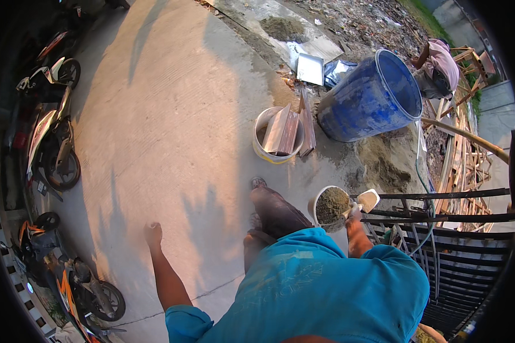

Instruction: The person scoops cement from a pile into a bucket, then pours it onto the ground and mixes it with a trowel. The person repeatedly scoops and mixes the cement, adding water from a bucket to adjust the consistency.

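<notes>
My right hand point(354, 213) grips the rim or handle of a pale bucket point(312, 206) at my right side; which of the two is hidden by the hand. Grey-brown sand or mortar mix point(332, 206) fills the bucket. Right beside those fingers, a pale scoop-like tool point(368, 200) juts out past the rim, its handle running towards my hand. Whether I also grip that tool is unclear. Out to the left over the concrete, my left hand point(153, 233) hangs with curled fingers and shows nothing in it.
Ahead, a white bucket point(257, 133) holds reddish tiles point(283, 130), with more tiles point(307, 124) leaning against it. Beyond stands a large blue drum point(356, 107) by a sand pile point(382, 160); a person point(440, 70) bends behind it. Motorcycles point(53, 145) line the left; metal bars point(450, 240) lie right.
</notes>
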Motion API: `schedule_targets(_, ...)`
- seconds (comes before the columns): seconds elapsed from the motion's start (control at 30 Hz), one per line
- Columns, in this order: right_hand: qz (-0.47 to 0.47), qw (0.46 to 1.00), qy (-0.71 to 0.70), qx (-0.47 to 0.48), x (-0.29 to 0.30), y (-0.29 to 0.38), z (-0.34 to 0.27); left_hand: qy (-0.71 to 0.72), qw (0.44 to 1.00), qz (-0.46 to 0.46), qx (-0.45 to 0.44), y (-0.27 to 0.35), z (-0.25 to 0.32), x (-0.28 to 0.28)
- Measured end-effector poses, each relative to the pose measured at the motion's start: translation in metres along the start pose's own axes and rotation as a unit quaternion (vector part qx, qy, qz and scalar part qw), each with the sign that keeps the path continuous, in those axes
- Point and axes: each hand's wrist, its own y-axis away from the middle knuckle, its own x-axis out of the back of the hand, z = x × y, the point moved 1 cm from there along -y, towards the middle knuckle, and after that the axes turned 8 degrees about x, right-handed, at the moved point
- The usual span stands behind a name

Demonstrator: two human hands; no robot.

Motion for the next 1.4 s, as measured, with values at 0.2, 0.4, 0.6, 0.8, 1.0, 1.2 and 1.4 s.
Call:
schedule_targets(0.2,0.111,0.988,-0.028,-0.107,-0.063,0.121,0.074,0.051,0.991,-0.058,-0.112,-0.15,0.204,0.019)
schedule_targets(0.4,0.235,0.959,-0.077,-0.135,-0.127,0.208,0.135,0.084,0.991,-0.098,-0.041,-0.362,0.237,0.04)
schedule_targets(0.6,0.311,0.928,-0.112,-0.174,-0.267,0.306,0.147,-0.025,0.997,-0.029,0.067,-0.528,0.178,0.098)
schedule_targets(0.8,0.439,0.876,-0.129,-0.156,-0.384,0.376,0.141,-0.193,0.959,-0.145,0.145,-0.588,0.42,0.066)
schedule_targets(1.0,0.5,0.826,-0.038,-0.257,-0.546,0.385,0.153,-0.247,0.922,-0.266,-0.131,-0.691,0.734,-0.112)
schedule_targets(1.2,0.56,0.761,-0.177,-0.276,-0.67,0.42,0.112,-0.281,0.768,-0.425,-0.389,-0.513,0.979,-0.288)
schedule_targets(1.4,0.585,0.712,-0.242,-0.304,-0.805,0.42,0.099,-0.331,0.659,-0.486,-0.469,-0.438,1.054,-0.333)
